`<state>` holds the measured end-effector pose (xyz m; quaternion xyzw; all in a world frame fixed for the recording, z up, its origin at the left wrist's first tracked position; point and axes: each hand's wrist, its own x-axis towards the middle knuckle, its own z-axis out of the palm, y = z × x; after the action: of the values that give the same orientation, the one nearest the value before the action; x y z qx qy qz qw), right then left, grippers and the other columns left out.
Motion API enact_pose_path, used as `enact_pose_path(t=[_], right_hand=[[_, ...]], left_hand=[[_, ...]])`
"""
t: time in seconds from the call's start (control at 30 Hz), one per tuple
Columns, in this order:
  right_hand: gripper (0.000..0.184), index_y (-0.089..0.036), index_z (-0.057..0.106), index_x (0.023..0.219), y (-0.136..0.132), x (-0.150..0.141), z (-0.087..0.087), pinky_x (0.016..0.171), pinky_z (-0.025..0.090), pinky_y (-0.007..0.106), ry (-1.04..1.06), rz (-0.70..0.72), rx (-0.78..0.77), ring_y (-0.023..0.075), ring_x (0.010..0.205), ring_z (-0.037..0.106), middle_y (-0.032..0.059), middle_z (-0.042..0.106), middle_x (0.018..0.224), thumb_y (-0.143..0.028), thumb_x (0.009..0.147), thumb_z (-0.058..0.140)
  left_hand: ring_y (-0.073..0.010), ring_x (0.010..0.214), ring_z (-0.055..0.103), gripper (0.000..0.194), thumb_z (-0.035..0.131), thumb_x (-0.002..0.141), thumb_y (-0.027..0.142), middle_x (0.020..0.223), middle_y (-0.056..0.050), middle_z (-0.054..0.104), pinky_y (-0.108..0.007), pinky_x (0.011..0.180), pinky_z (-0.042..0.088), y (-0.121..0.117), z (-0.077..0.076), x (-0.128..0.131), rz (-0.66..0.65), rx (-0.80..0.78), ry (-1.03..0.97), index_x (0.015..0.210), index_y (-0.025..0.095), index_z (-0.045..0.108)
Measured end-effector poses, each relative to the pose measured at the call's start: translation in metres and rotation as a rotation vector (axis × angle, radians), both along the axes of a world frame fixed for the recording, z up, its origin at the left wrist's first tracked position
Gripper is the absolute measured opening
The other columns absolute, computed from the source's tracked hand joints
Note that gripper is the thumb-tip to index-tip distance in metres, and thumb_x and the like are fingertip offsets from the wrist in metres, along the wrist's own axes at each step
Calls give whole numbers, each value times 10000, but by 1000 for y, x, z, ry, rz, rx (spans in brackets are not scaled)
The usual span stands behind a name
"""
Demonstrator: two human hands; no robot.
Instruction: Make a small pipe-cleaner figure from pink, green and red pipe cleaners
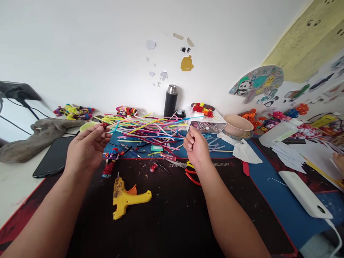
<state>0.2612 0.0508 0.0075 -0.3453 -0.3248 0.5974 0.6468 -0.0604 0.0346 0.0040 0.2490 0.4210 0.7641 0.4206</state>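
My left hand is closed, its thumb and fingertips pinching a small red glittery piece that looks like coiled pipe cleaner. My right hand is curled in a pinch at the right end of the pile; what it holds, if anything, is too small to make out. Behind and between the hands lies a heap of colourful pipe cleaners. Below my left hand is a small pipe-cleaner figure with a red body. A yellow glue gun lies on the black mat, and a small red glittery bit lies nearby.
Red-handled scissors lie partly behind my right wrist. A black thermos stands by the wall, with a clear-fronted box and a beige bowl to its right. A phone lies left, a white power bank right. Another person's hand shows at the right edge.
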Motion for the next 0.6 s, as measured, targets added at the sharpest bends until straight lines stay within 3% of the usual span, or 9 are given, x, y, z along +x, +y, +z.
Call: enact_pose_path(t=[0.23, 0.33, 0.4, 0.53, 0.6], right_hand=[[432, -219, 504, 750, -4, -14, -9, 405, 234, 208, -119, 64, 61, 65, 460, 423, -58, 529, 660, -483, 907, 808], [304, -231, 639, 954, -11, -24, -14, 401, 232, 208, -196, 195, 66, 77, 474, 472, -42, 608, 743, -466, 897, 822], [348, -242, 680, 1137, -16, -31, -20, 401, 248, 212, -262, 293, 66, 82, 466, 475, -45, 623, 750, -467, 908, 812], [365, -209, 711, 1129, -25, -47, -32, 418, 265, 219, -447, 488, 71, 94, 465, 486, -45, 607, 676, -539, 974, 729], [345, -198, 725, 1119, -29, -55, -34, 467, 351, 227, -551, 587, 86, 97, 479, 510, -41, 621, 667, -521, 1000, 705]], left_hand=[[-103, 575, 675, 202, 899, 635, 119, 684, -19, 747, -148, 516, 565, -1, 4, 2, 25, -11, -27, 779, 130, 758], [-102, 573, 681, 216, 923, 628, 137, 660, -7, 729, -143, 525, 569, 0, 0, 1, 16, -12, -29, 757, 134, 749], [-97, 585, 687, 234, 940, 631, 154, 689, -11, 741, -139, 538, 573, 1, -5, 0, -1, -16, -30, 771, 130, 754], [-92, 607, 696, 294, 969, 632, 185, 753, -14, 764, -133, 545, 570, 3, -14, -4, -42, -33, -39, 847, 122, 778], [-93, 610, 697, 314, 977, 629, 193, 753, -9, 762, -131, 541, 565, 3, -16, -4, -53, -41, -45, 864, 125, 781]])
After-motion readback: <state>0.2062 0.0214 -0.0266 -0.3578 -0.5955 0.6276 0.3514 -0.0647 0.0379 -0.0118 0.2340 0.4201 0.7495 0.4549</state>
